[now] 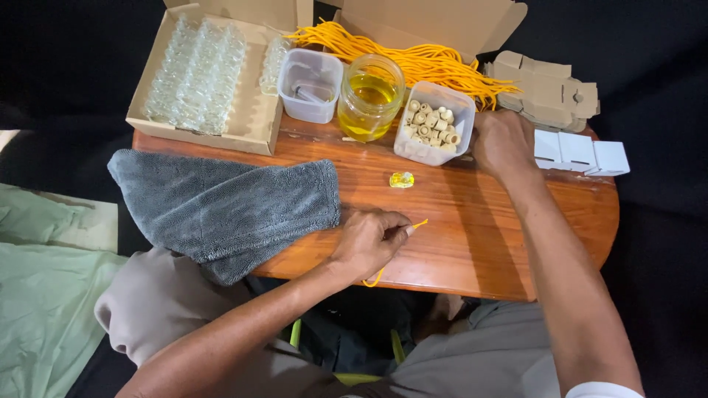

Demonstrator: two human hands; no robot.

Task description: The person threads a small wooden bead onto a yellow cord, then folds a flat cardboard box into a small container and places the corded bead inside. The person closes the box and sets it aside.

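Yellow cord piece (417, 224) sits pinched in the left hand (366, 242); the right hand (504, 141), fingers curled, reaches the clear tub of wooden beads (434, 124); nothing threaded yet.

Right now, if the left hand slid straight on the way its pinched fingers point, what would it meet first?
The left hand points right along bare table; the way looks free to the edge.

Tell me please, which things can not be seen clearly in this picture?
Head view only:
- Right hand: fingers curl away from the camera, so any thing held is hidden.
- Yellow cord: mostly covered by the left hand.
- Small yellow piece on the table: too small to tell its kind.
- Clear tub: contents blurred.
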